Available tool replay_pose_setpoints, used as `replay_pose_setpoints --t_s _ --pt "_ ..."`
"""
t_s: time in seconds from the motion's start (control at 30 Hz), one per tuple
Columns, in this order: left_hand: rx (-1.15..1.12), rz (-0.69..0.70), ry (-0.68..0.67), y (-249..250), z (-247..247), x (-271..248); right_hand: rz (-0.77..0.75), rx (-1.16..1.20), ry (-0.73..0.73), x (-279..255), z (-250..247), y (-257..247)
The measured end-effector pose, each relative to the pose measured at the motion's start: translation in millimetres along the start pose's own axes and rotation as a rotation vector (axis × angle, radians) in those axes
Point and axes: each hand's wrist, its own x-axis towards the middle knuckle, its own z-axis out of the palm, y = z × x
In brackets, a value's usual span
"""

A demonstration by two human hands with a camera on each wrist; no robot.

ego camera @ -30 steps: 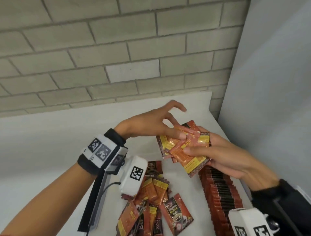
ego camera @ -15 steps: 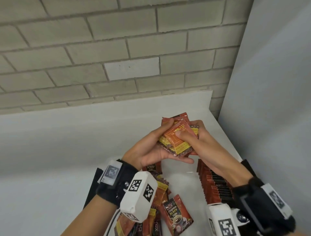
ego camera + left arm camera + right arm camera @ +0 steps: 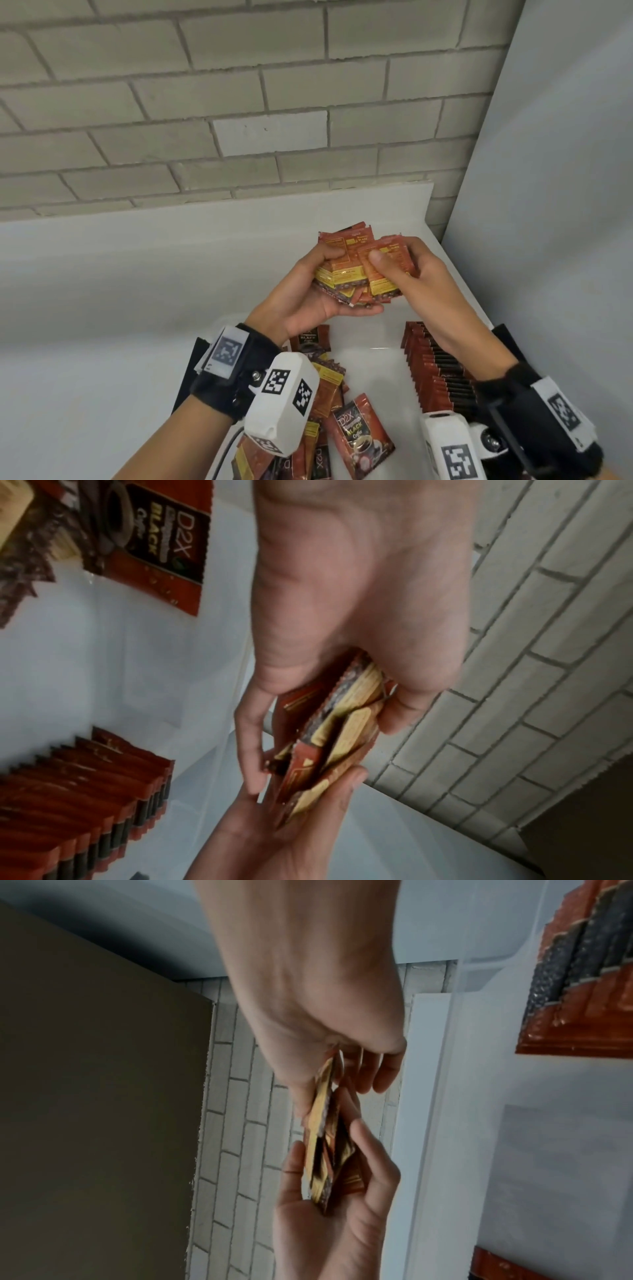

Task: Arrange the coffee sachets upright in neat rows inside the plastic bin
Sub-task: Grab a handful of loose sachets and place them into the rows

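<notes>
Head view: both hands raised above the plastic bin point(image 3: 373, 346), sharing one bundle of coffee sachets point(image 3: 356, 270). Left hand point(image 3: 308, 294) cups the bundle from beneath, thumb curled over its top. Right hand point(image 3: 414, 274) grips the right side, thumb pressed on the front sachet. Inside the bin: a row of upright sachets point(image 3: 435, 370) along the right, a loose heap of sachets point(image 3: 329, 411) at left, one D2X Black Coffee sachet point(image 3: 359, 435) lying face up.

Left wrist view: left hand point(image 3: 359, 588) fingers and thumb closed round the bundle point(image 3: 335, 729) edge-on; right hand point(image 3: 284, 831) meets it from below. Upright row point(image 3: 85, 791) at lower left.

Right wrist view: right hand point(image 3: 308, 988) pinches the bundle point(image 3: 325, 1150); left hand point(image 3: 335, 1218) holds its far end. Brick wall point(image 3: 240, 1123) behind.
</notes>
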Motion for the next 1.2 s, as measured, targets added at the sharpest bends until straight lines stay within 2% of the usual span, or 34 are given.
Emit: replay_pose_setpoints --t_s 0.3,0.47,0.6,0.8,0.97,1.2 --pt "0.222 0.106 0.094 -1 2 -1 -0.001 0.075 0.073 2 -3 4" --pt "0.070 0.087 0.110 -2 2 0 -0.014 0.061 0.146 6 -6 8" --pt "0.095 0.176 0.146 -1 0 3 0.002 0.067 0.191 8 -9 12" --pt "0.173 0.300 0.228 -1 -2 3 0.024 0.087 0.124 5 -5 9" --pt "0.190 0.308 0.223 -5 0 3 0.070 0.135 0.061 3 -2 7" --pt "0.147 0.273 0.263 1 -1 4 0.077 0.132 0.130 5 -5 9"
